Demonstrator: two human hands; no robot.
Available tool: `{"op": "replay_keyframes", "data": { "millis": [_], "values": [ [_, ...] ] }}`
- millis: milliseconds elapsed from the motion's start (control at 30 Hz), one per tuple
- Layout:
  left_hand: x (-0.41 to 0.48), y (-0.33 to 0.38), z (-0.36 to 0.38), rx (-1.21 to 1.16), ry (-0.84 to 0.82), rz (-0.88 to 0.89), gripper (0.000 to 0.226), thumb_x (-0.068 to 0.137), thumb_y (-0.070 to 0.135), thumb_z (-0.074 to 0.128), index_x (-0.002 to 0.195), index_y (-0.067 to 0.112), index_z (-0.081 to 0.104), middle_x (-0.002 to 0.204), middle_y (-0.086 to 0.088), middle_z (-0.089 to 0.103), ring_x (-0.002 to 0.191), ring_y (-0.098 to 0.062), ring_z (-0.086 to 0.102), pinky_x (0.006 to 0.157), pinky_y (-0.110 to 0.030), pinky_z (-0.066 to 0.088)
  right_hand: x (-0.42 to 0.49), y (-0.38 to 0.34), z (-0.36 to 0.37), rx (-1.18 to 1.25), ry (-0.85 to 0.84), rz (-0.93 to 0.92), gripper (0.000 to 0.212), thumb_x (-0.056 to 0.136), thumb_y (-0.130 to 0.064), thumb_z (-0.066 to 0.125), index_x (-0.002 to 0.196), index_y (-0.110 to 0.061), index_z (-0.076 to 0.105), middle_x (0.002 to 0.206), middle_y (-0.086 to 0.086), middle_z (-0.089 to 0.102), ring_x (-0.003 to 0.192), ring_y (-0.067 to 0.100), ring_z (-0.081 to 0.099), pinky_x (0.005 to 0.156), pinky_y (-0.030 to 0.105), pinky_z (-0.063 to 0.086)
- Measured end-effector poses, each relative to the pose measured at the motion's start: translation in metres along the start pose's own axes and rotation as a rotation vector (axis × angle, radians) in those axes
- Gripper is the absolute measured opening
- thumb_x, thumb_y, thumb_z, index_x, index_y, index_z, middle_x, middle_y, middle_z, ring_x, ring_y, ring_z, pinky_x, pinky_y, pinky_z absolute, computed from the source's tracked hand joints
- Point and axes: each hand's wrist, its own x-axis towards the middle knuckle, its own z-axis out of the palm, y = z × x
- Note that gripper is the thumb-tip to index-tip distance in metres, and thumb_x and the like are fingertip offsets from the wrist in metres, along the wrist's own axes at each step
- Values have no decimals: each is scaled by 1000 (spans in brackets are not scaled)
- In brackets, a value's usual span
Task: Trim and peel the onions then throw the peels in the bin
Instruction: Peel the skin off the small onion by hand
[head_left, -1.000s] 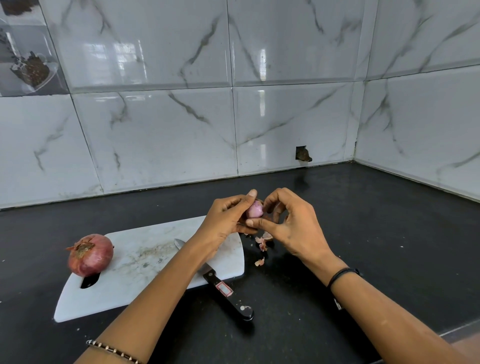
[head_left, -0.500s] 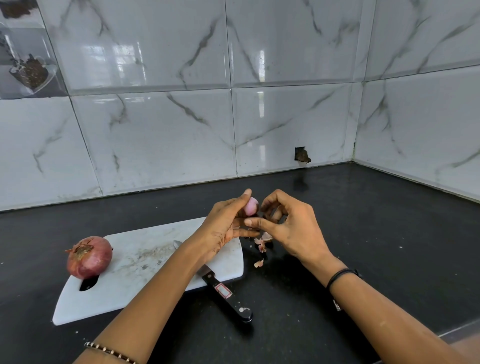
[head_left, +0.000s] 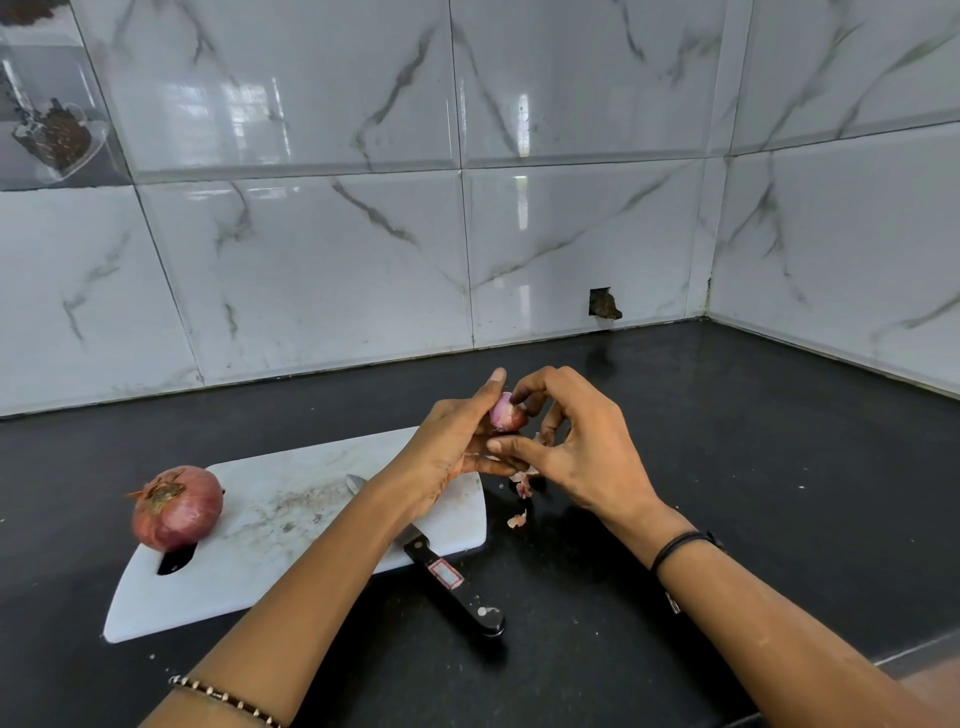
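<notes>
A white, rounded-cornered cutting board (head_left: 291, 525), scuffed and dusted with grey residue, lay on a glossy black countertop (head_left: 737, 447). Just past the board's far right corner, both hands met in the air around a small onion (head_left: 506, 414), pale pink and smooth where it showed. The left hand (head_left: 447, 454) cradled it from the board side with curled fingers, its thumb straight up alongside. The right hand (head_left: 582, 454) curved over it, index fingertip on the onion's top and thumb reaching beneath.

Below the hands, just off the board's right edge, thin pinkish peel scraps (head_left: 521, 487) lay curled on the counter. A large onion (head_left: 176, 508) in dry, papery red-brown skin, its top ragged, sat on the board's left end beside the handle slot. A knife (head_left: 452, 582) lay with its steel blade on the board and its black riveted handle, bearing a red-and-white label, jutting over the near edge. Behind the board rose shiny grey-veined marble tiles (head_left: 311, 260).
</notes>
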Motion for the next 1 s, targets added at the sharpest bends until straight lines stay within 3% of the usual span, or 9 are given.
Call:
{"op": "replay_keyframes", "data": {
  "millis": [100,200,400,667,800,1000],
  "values": [
    [-1,0,0,27,6,17,58,97,57,53,100,4,77,86,-21,76,80,-30,76,82,-43,63,0,1,0,5,-9,5,40,73,-31,90,101,-33,61,96,-13,59,64,14,56,64,40,55],
    [-4,1,1,51,1,24,55,97,55,54,90,5,76,80,-20,75,76,-31,77,73,-35,64,0,1,1,6,-15,-2,38,74,-29,90,98,-31,61,95,-12,58,62,15,53,63,41,54],
    [-6,4,1,61,11,34,51,96,53,56,87,7,76,74,-19,73,72,-30,76,62,-27,61,0,3,2,8,-19,39,30,74,-36,89,83,-26,62,85,-9,57,64,14,50,61,46,51],
    [-4,2,1,78,11,13,58,97,58,51,88,8,77,78,-19,75,76,-31,77,68,-30,63,0,2,3,3,-21,74,33,69,-40,91,77,-25,63,80,-10,57,64,13,51,60,42,50],
    [-1,0,1,73,16,-33,60,99,58,48,99,4,75,86,-22,76,81,-33,77,72,-34,64,0,2,2,-3,-21,79,32,70,-40,90,77,-26,62,80,-10,58,62,13,51,60,44,51],
    [3,0,1,-27,40,-34,44,103,45,51,111,8,73,101,-20,76,86,-27,76,80,-42,64,0,4,2,-19,-22,82,29,73,-36,89,79,-24,64,81,-8,60,66,16,53,62,47,52]
  ]
}}
